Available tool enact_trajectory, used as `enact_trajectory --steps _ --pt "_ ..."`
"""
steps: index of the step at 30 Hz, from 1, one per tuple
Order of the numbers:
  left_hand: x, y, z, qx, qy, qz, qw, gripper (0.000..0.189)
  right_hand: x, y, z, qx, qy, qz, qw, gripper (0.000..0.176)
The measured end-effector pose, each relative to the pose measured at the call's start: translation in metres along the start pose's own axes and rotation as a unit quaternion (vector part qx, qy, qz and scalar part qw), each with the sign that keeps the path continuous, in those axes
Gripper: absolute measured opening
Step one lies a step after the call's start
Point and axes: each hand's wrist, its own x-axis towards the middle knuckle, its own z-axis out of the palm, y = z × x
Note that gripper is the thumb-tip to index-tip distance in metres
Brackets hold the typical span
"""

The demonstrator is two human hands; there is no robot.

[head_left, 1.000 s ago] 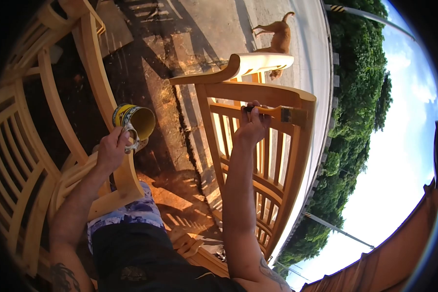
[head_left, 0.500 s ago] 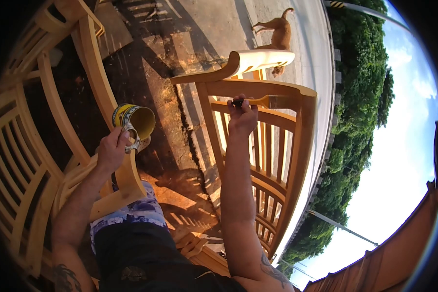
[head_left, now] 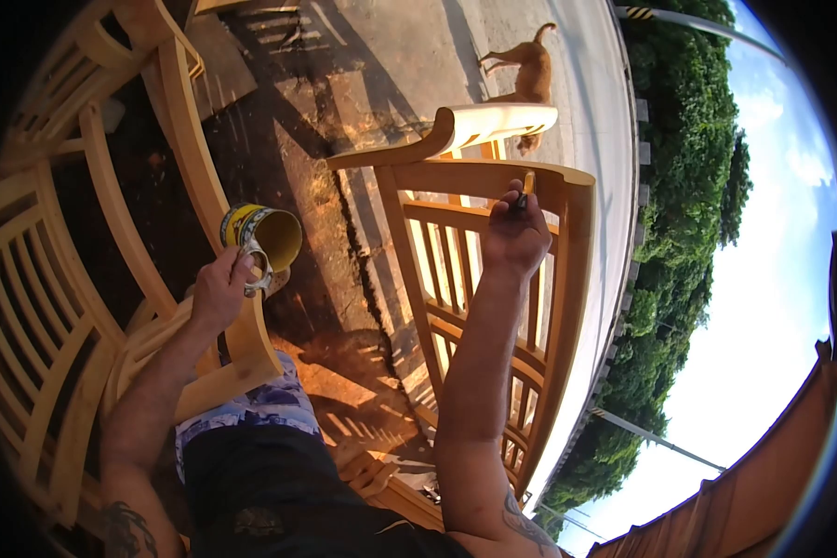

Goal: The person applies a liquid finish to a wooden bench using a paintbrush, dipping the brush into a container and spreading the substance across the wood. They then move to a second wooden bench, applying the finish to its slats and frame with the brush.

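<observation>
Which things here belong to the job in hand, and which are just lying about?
In use: right hand with brush; left hand with yellow mug; slatted chair back by the brush.
Lying about: wooden frames at left; dog on the pavement.

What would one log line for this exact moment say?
left hand: holds yellow mug | right hand: grips brush near top of wooden chair back | background: dog on pavement
</observation>
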Motion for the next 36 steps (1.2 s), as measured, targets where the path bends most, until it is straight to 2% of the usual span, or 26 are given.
enact_trajectory --steps 4,11,19,20,23,26,29,32,35,36 --pt "-0.003 0.005 0.0 -0.002 0.002 0.008 1.0 0.025 -0.03 -0.009 0.033 -0.052 -0.007 -0.047 0.998 0.021" --pt "-0.008 0.015 -0.004 -0.002 0.006 0.016 1.0 0.024 -0.068 0.008 0.033 -0.07 -0.031 -0.074 0.994 0.021" --pt "-0.012 0.013 -0.011 -0.005 0.006 0.018 1.0 0.025 -0.127 -0.008 0.021 -0.065 -0.076 -0.04 0.994 0.029" --pt "-0.012 0.013 -0.013 0.004 0.005 0.019 1.0 0.025 -0.136 -0.01 0.021 -0.074 -0.05 -0.047 0.995 0.035" --pt "-0.015 0.015 -0.017 -0.002 0.007 0.013 1.0 0.024 -0.165 -0.024 0.008 -0.153 -0.014 -0.062 0.986 0.04" --pt "-0.017 0.015 -0.02 0.001 0.009 0.013 1.0 0.023 -0.181 -0.051 0.002 -0.225 -0.028 -0.122 0.966 0.043" --pt "-0.019 0.014 -0.024 0.01 0.007 0.02 1.0 0.022 -0.182 -0.085 -0.014 -0.217 -0.068 -0.08 0.97 0.046" --pt "-0.02 0.012 -0.025 0.008 0.006 0.022 1.0 0.022 -0.177 -0.104 0.008 -0.224 -0.194 -0.119 0.948 0.059" --pt "-0.021 0.009 -0.026 0.009 0.004 0.027 1.0 0.022 -0.162 -0.119 0.007 -0.442 -0.168 -0.186 0.861 0.051" --pt "-0.022 0.008 -0.026 0.01 0.003 0.03 1.0 0.022 -0.154 -0.119 0.008 -0.501 -0.11 -0.216 0.831 0.044"
